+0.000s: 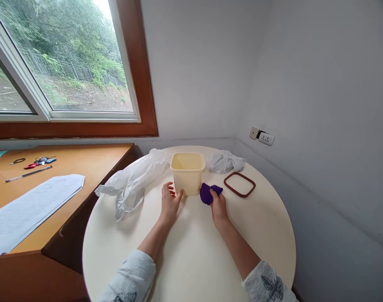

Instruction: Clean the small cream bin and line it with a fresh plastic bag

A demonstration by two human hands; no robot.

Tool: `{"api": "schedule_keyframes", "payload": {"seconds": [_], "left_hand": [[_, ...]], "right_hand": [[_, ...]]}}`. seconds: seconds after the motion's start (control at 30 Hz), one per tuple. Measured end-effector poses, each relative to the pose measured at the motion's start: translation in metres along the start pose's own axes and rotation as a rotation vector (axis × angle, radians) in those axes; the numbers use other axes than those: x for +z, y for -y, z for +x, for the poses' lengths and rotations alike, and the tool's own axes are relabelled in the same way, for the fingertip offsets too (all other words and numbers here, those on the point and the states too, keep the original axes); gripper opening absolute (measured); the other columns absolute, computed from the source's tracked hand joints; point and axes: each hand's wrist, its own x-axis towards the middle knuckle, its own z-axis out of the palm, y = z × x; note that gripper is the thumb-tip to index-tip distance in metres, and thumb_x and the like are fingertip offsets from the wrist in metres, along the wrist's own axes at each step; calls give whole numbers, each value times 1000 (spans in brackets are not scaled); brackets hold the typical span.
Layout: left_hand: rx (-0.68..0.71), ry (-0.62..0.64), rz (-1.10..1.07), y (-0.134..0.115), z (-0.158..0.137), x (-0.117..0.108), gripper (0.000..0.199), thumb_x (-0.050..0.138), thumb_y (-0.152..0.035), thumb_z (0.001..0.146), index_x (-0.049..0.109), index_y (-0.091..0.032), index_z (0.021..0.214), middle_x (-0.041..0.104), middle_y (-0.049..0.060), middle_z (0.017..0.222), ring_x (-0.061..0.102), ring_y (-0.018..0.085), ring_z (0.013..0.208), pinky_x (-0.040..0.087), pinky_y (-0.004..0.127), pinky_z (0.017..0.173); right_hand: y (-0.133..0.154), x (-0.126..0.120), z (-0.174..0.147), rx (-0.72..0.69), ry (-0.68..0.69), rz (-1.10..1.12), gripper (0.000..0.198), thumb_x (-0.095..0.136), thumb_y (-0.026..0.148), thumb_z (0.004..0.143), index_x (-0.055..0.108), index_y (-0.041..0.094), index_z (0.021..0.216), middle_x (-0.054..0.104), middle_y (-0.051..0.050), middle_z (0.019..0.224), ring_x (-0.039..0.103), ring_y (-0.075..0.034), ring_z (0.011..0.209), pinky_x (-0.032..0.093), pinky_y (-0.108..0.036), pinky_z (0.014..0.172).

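A cream plastic bin (188, 180) stands upright on the round table, its open top facing up. At its lower left is my left hand (170, 203), fingers curved and apart, the thumb at the bin's front wall; whether it presses on the wall I cannot tell. My right hand (219, 208) pinches a crumpled purple cloth (206, 194) between thumb and fingers, just right of the bin's base. Some of its fingers are hidden by the cloth and the hand. To the right lies a brown rounded rectangular ring (251, 191), flat on the table.
White plastic bags lie crumpled at the left (131, 188) and back right (226, 161) of the round table (191, 260). A wooden desk (94, 161) at the left bears papers (37, 205), a pen (29, 173) and keys (42, 161). Walls close off the back and right.
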Motion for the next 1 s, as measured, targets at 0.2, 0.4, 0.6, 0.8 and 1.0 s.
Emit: {"api": "schedule_keyframes", "payload": {"seconds": [0.2,0.4,0.6,0.8,1.0], "left_hand": [[30,36,-13,-6,-1,8,21,57,-33,75,41,-21,70,40,-5,62,38,11,56,33,25,54],[39,254,-77,-12,-10,9,15,55,-31,75,59,-19,83,58,0,66,51,13,59,40,26,59],[5,348,-146,-14,-12,9,34,63,-28,71,61,-22,104,64,8,103,56,23,100,39,34,88],[-45,364,-128,-14,-12,6,40,63,-27,71,58,-23,110,61,8,109,51,26,107,33,40,96],[-30,327,-118,-12,-12,4,28,60,-25,71,61,-23,98,62,7,101,53,24,100,37,37,89]], "right_hand": [[14,-33,37,-138,-253,-94,40,55,42,69,59,13,96,66,-8,96,61,-22,89,48,-32,75],[31,-80,68,-284,-516,-317,42,43,42,76,55,11,102,61,-13,101,58,-24,89,45,-34,74],[30,-91,66,-422,-375,-703,33,43,41,80,57,15,95,61,-10,83,56,-23,77,39,-32,67],[8,-84,65,-452,-35,-1027,10,54,21,68,59,20,77,62,-5,80,55,-21,76,36,-30,69],[5,-86,65,-502,11,-1163,20,51,13,68,59,20,85,61,-7,89,51,-24,88,34,-33,73]]}}
